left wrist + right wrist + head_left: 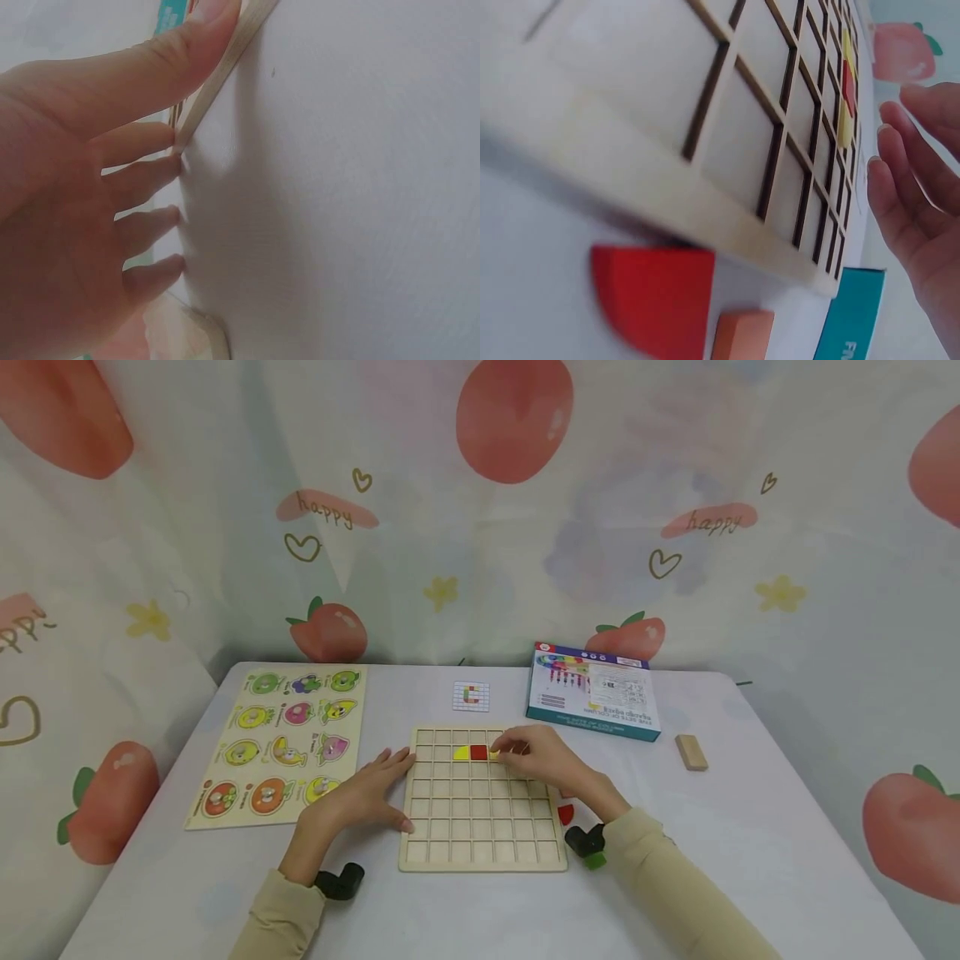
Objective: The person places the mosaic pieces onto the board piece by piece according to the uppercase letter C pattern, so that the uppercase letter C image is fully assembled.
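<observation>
On the cloth-covered desk, got a flat pale-wood board, slats crossing into square cells, with a yellow round-cornered piece, flat red square and second yellow piece side by side near the far edge. Seeing the left hand against the board's left edge, fingers spread and holding nothing, plus the right hand just beside the second yellow piece, fingers loosely bent, apparently gripping nothing. Also spotting a smooth red quarter-round by the right edge.
</observation>
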The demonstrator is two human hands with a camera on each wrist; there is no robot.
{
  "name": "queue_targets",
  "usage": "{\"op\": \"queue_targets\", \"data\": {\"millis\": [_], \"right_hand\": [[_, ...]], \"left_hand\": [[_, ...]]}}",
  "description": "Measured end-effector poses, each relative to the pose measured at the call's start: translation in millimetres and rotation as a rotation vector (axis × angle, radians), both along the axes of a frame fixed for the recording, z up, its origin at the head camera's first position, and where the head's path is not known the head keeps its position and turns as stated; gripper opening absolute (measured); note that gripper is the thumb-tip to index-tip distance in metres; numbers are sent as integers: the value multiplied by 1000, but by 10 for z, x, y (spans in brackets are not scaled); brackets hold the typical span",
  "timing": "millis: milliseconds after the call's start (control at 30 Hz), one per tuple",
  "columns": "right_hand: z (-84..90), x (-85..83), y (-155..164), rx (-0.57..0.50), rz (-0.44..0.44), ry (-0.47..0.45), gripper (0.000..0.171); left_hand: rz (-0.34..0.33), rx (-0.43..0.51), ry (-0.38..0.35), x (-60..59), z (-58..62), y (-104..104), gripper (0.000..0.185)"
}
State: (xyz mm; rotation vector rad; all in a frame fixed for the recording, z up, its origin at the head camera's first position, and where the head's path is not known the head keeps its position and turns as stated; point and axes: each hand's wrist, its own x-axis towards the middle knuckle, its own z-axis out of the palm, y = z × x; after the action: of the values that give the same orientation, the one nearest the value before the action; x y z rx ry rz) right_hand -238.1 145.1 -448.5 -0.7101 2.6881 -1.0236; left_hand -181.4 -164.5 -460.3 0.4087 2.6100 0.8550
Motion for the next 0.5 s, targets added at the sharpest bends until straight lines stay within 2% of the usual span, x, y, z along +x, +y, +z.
{"op": "queue_targets", "data": {"millis": [500], "right_hand": [[-42, 226, 469, 26, -110, -43, 18]], "left_hand": [[7, -2, 1, 7, -10, 6, 105]]}}
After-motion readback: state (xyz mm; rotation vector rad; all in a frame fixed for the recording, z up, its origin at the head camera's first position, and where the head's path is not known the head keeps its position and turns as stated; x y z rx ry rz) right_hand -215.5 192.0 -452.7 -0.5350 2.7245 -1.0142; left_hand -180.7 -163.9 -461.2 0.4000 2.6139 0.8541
